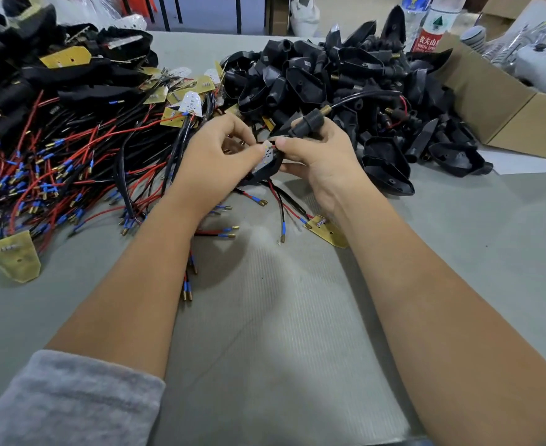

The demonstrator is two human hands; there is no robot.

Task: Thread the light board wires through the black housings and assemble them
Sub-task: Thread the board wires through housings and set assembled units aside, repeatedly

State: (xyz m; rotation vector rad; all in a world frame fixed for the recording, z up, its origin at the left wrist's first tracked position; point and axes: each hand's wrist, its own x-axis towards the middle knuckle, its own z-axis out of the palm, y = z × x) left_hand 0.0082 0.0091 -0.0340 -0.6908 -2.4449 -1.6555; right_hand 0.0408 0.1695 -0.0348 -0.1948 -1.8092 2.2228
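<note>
Both hands' grips pinch one black housing [266,167], light board [267,150] inside

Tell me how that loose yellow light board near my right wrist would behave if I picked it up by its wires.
The light board would probably dangle and swing, since its red and black wires look thin and bendy. It seems flat and light, so it would likely slide rather than roll.

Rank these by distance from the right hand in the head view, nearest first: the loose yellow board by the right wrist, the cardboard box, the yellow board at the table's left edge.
From the right hand:
1. Loose yellow board, just below the wrist.
2. Cardboard box, off to the right.
3. Left-edge yellow board, far across on the left.
</note>
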